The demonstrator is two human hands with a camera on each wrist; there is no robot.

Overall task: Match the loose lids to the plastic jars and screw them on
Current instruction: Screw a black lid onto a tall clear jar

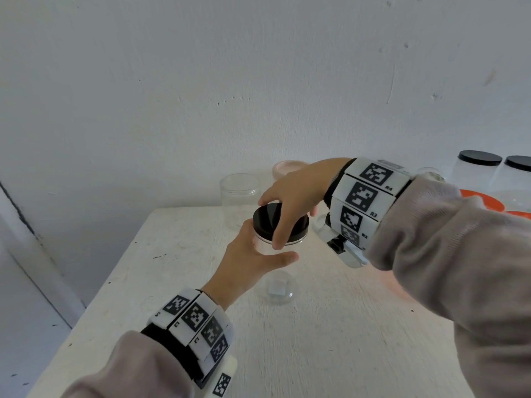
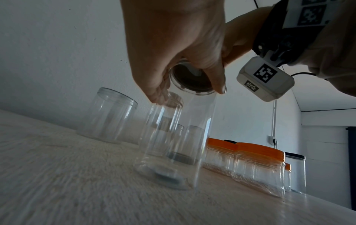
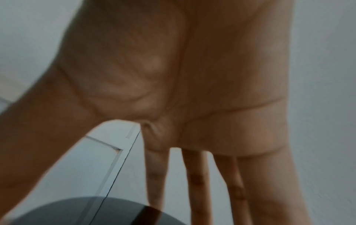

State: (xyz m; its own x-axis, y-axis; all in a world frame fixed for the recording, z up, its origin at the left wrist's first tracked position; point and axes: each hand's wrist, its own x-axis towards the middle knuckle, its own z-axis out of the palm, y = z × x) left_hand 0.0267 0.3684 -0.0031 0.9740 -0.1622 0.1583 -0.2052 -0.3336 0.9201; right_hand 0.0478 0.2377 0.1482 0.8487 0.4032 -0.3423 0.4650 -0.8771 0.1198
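A tall clear plastic jar [image 1: 280, 291] stands upright on the white table [image 1: 161, 282], with a black lid [image 1: 268, 218] sitting on its mouth. My left hand [image 1: 258, 254] grips the jar just under the lid, thumb at the front. My right hand [image 1: 287, 216] comes down from above, its thumb and fingers curled round the lid's rim. In the left wrist view the left hand [image 2: 185, 85] wraps the jar's neck above the jar's body [image 2: 173, 144]. The right wrist view is blurred: it shows my palm, the fingers [image 3: 196, 182] and part of the black lid [image 3: 86, 213].
An open clear jar [image 1: 240, 193] and a pink lid [image 1: 287, 168] stand behind the hands by the wall. At the right are black-lidded jars [image 1: 479, 170] and orange-lidded jars [image 2: 260, 164]. The table's left edge [image 1: 115, 271] drops off to the floor.
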